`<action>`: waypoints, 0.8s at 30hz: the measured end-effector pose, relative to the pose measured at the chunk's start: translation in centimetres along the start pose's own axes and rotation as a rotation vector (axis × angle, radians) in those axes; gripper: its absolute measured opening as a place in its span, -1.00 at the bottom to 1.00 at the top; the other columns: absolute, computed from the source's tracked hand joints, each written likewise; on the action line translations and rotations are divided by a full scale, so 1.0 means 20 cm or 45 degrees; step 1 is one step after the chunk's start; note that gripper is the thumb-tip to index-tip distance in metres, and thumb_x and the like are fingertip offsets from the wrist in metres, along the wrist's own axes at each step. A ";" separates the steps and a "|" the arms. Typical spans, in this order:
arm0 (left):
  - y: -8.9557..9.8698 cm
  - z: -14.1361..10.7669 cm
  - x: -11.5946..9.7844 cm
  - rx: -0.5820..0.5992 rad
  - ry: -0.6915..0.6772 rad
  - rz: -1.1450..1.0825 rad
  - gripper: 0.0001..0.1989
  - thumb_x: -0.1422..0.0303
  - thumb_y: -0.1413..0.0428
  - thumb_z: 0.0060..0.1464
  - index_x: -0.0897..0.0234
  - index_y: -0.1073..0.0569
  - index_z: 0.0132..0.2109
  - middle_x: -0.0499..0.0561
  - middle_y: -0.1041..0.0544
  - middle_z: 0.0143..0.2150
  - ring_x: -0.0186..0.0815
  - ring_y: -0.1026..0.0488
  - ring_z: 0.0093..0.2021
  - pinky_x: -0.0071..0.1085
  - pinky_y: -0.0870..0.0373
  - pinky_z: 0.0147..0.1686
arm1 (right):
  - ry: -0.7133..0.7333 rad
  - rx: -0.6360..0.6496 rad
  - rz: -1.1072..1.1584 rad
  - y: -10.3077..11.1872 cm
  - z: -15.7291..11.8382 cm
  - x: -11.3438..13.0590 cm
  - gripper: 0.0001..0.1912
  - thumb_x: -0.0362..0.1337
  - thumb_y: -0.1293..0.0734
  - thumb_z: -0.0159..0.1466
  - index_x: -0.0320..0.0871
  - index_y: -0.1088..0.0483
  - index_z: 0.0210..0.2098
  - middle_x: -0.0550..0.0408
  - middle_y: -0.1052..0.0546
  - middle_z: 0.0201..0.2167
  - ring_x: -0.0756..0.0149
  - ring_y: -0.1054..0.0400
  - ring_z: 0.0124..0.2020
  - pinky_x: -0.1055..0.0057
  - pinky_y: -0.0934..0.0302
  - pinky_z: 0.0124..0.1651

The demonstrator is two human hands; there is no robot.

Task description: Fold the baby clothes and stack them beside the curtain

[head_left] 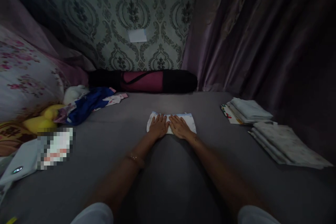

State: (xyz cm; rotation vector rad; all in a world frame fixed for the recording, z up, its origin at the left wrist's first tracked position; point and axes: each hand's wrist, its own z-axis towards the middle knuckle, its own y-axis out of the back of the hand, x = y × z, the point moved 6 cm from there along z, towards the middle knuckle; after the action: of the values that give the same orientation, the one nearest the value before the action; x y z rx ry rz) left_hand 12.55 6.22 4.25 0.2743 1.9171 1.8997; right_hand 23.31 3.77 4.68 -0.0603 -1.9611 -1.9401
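Note:
A small white cloth (pixel 191 121) with a bluish top edge lies flat and folded on the grey bed surface (pixel 168 175). On its left half rests my left hand (pixel 159 126), palm down with the fingers spread. My right hand (pixel 179 126) presses flat on the cloth's right half, fingers also apart. The two hands are side by side, their thumbs close together at the middle of the cloth. Neither hand grips anything. A thin bracelet circles my left wrist.
Folded cloths lie in two stacks at the right, one farther back (pixel 249 109) and one nearer (pixel 288 143). A black and maroon bag (pixel 144 81) lies along the wall. Blue clothing (pixel 89 105), yellow plush (pixel 43 120) and a pale device (pixel 23 161) are at the left.

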 end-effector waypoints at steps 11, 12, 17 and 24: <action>-0.01 -0.02 0.06 -0.048 0.027 0.041 -0.45 0.13 0.28 0.30 0.26 -0.19 0.30 0.16 -0.11 0.37 -0.07 0.00 0.37 0.01 0.10 0.29 | 0.093 -0.052 -0.014 -0.06 -0.02 -0.02 -0.42 -0.14 0.09 0.40 -0.22 -0.07 0.32 -0.01 -0.11 0.34 0.22 0.14 0.37 0.10 0.27 0.36; -0.02 -0.01 0.08 -0.035 0.019 0.014 -0.44 0.11 0.29 0.30 0.25 -0.18 0.31 0.16 -0.09 0.38 -0.07 0.01 0.37 0.01 0.09 0.29 | 0.103 -0.041 -0.007 -0.06 -0.02 -0.03 -0.41 -0.13 0.10 0.40 -0.23 -0.06 0.32 -0.02 -0.10 0.35 0.22 0.14 0.37 0.11 0.27 0.36; -0.06 0.00 0.16 -0.013 -0.087 -0.124 -0.39 0.03 0.28 0.27 0.22 -0.13 0.33 0.15 -0.07 0.39 -0.08 0.03 0.38 -0.02 0.06 0.28 | 0.045 -0.037 -0.016 -0.04 -0.02 -0.10 -0.33 -0.07 0.12 0.40 -0.38 0.00 0.33 -0.14 -0.02 0.37 0.17 0.18 0.38 0.19 0.26 0.36; -0.07 -0.01 0.29 -0.071 -0.062 -0.189 -0.37 -0.01 0.22 0.25 0.24 -0.15 0.32 0.21 -0.01 0.40 0.04 0.14 0.40 0.07 0.11 0.27 | -0.106 -0.015 -0.124 0.00 -0.07 -0.17 -0.35 -0.07 0.13 0.40 -0.30 0.01 0.35 -0.12 0.01 0.37 0.10 0.19 0.38 0.04 0.37 0.36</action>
State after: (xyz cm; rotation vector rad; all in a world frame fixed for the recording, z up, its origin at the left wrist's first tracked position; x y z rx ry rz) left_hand 7.51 8.42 1.84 0.1550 1.7980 1.8289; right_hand 26.70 3.24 3.67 -0.0503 -2.0405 -2.0415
